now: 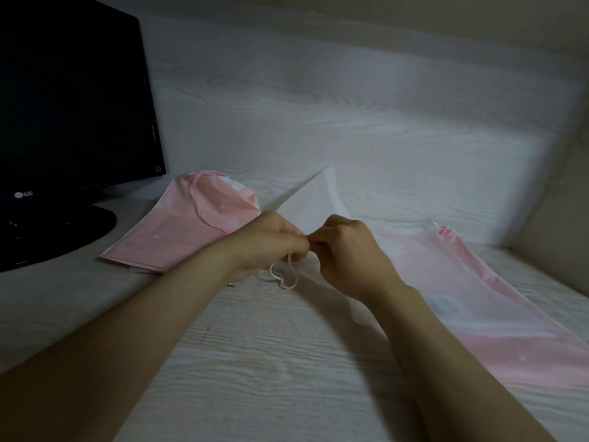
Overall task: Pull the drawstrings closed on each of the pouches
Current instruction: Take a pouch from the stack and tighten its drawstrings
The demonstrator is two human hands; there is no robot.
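White translucent pouch (pixel 314 199) — raised over worktop (pixel 255 346) centre. Left hand (pixel 271 242) pinches drawstring (pixel 283 277), loop dangling; right hand (pixel 347 253) pinches pouch mouth. Thin, limp, likely slippery — grip cord, not film.

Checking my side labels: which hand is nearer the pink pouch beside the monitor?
Left. The left hand is at that pink pouch, overlapping its right edge in view; the right hand lies farther right, beyond the left. Both pinch the white pouch.
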